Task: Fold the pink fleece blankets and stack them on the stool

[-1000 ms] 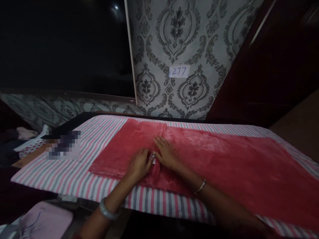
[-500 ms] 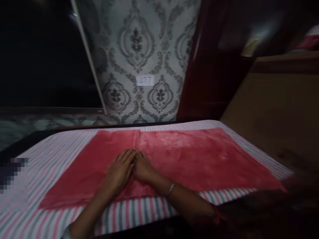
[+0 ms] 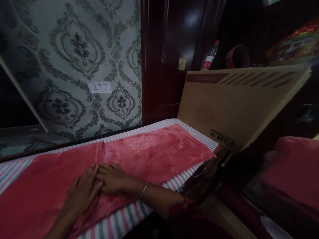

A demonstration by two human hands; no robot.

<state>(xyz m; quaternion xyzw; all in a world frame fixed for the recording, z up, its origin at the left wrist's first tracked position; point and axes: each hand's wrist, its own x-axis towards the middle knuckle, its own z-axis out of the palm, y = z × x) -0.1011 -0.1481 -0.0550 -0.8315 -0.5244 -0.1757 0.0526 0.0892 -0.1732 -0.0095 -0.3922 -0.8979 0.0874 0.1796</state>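
Note:
A red plush cloth (image 3: 149,149) lies spread over a striped sheet (image 3: 117,225), its left part folded over so that a seam-like edge (image 3: 100,151) runs across it. My left hand (image 3: 83,191) rests flat on the folded part, just left of that edge, fingers stretched out and holding nothing. Beside it, my right hand (image 3: 112,177) lies palm down at the edge, wearing a thin bracelet at the wrist. Its fingers are extended and its fingertips meet the left hand's. The cloth's left end runs out of view.
A large cardboard box panel (image 3: 224,103) leans at the right end of the table. Behind it stand a bottle (image 3: 210,56) and a roll of tape (image 3: 238,57). More red cloth (image 3: 294,169) is piled at the right. A paper marked 277 (image 3: 100,87) hangs on the patterned wall.
The view has swung to the right, bringing the box panel, the bottle and the piled cloth into sight. Both hands remain at the fold's edge, lying flat.

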